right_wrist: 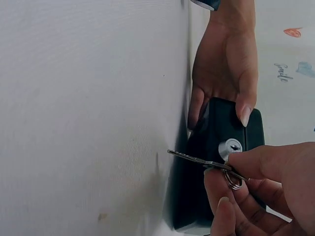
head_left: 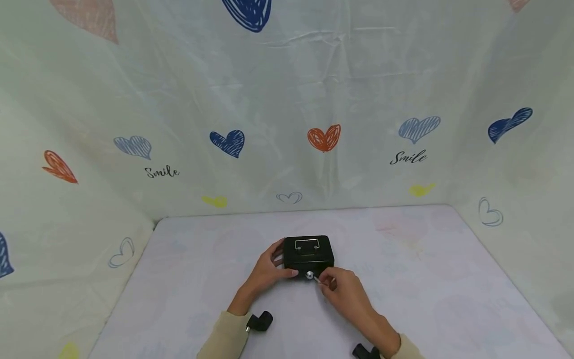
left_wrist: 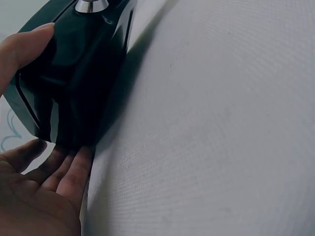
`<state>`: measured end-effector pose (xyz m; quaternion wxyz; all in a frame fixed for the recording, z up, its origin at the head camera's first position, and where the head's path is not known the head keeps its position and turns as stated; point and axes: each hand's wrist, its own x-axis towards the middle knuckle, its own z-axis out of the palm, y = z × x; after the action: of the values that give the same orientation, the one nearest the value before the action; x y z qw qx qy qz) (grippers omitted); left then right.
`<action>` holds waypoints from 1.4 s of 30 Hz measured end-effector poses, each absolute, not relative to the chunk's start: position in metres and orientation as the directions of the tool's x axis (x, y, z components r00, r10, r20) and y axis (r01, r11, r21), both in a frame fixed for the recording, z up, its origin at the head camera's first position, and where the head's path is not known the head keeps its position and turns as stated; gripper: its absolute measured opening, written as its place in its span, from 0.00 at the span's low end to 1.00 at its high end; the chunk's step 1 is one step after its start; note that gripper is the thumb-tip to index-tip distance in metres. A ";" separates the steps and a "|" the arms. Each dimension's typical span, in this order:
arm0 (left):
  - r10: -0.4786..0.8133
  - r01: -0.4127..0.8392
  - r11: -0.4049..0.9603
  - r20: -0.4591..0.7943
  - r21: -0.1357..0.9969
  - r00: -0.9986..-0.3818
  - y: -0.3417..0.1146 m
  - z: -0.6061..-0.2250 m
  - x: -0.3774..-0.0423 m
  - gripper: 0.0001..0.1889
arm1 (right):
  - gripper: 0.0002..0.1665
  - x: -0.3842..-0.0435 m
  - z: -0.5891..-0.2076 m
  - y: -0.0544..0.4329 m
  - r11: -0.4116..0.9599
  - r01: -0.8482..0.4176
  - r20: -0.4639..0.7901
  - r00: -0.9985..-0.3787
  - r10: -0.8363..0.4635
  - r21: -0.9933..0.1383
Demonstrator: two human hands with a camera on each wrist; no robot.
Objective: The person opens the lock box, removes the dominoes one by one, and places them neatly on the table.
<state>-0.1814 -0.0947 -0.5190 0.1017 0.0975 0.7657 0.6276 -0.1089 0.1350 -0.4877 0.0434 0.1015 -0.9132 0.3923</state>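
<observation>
A small black cash box (head_left: 308,260) sits on the table, its folding metal handle on the lid and a round silver lock (right_wrist: 230,148) on the front. My left hand (head_left: 265,270) holds the box at its left side. The left thumb (left_wrist: 34,44) lies on the front face, while the other fingers reach along the side near the bottom. Between thumb and fingers, my right hand (head_left: 346,294) pinches a key (right_wrist: 189,157) on a small metal ring (right_wrist: 234,183). The key is close in front of the lock, its blade pointing away from the keyhole.
The pale table (head_left: 215,249) carries faint printed patterns. Behind and at both sides hang white sheets (head_left: 278,94) with hearts and the word "Smile". Each wrist wears a black camera mount (head_left: 260,321) near the sleeve cuff.
</observation>
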 end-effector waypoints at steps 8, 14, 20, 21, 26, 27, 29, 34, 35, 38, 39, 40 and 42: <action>0.259 0.030 0.183 -0.019 0.983 -0.966 -0.093 -0.520 -0.183 0.50 | 0.10 -0.111 -0.486 0.128 0.704 -0.217 0.171 -0.976 -0.137 -0.676; 0.259 0.020 0.181 -0.028 0.983 -0.965 -0.093 -0.519 -0.182 0.50 | 0.08 -0.111 -0.485 0.123 0.727 -0.208 0.161 -0.978 -0.134 -0.655; 0.257 0.016 0.191 -0.035 0.981 -0.966 -0.094 -0.521 -0.183 0.50 | 0.07 -0.111 -0.484 0.118 0.732 -0.207 0.175 -0.977 -0.121 -0.649; 0.256 0.017 0.194 -0.035 0.981 -0.966 -0.094 -0.521 -0.182 0.50 | 0.07 -0.111 -0.484 0.117 0.734 -0.206 0.176 -0.977 -0.119 -0.647; 0.255 0.014 0.196 -0.037 0.980 -0.966 -0.094 -0.522 -0.182 0.51 | 0.07 -0.110 -0.480 0.113 0.749 -0.204 0.180 -0.977 -0.114 -0.631; 0.254 0.013 0.198 -0.038 0.980 -0.966 -0.094 -0.522 -0.182 0.51 | 0.07 -0.109 -0.480 0.112 0.749 -0.205 0.182 -0.977 -0.114 -0.630; 0.254 0.010 0.194 -0.040 0.981 -0.966 -0.094 -0.521 -0.181 0.51 | 0.08 -0.109 -0.477 0.110 0.747 -0.210 0.188 -0.975 -0.116 -0.631; 0.248 0.006 0.187 -0.041 0.982 -0.968 -0.094 -0.521 -0.181 0.51 | 0.10 -0.108 -0.474 0.106 0.755 -0.218 0.204 -0.972 -0.114 -0.618; 0.247 0.006 0.187 -0.041 0.982 -0.968 -0.094 -0.522 -0.181 0.51 | 0.10 -0.107 -0.474 0.105 0.759 -0.219 0.209 -0.971 -0.111 -0.613; 0.247 0.010 0.189 -0.038 0.982 -0.968 -0.094 -0.522 -0.181 0.51 | 0.10 -0.107 -0.473 0.103 0.766 -0.227 0.228 -0.968 -0.108 -0.602; 0.247 0.011 0.191 -0.037 0.982 -0.968 -0.093 -0.522 -0.181 0.51 | 0.10 -0.107 -0.473 0.102 0.765 -0.232 0.237 -0.966 -0.107 -0.600; 0.248 0.012 0.191 -0.036 0.982 -0.968 -0.093 -0.522 -0.181 0.51 | 0.11 -0.106 -0.472 0.102 0.762 -0.235 0.242 -0.964 -0.105 -0.604; 0.251 0.015 0.192 -0.034 0.981 -0.967 -0.093 -0.522 -0.180 0.51 | 0.12 -0.106 -0.472 0.101 0.753 -0.240 0.253 -0.962 -0.101 -0.613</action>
<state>-0.1805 -0.0931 -0.5218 0.0936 0.0868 0.7664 0.6295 -0.1057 0.1013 -0.4719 0.1024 0.0915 -0.9306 0.3394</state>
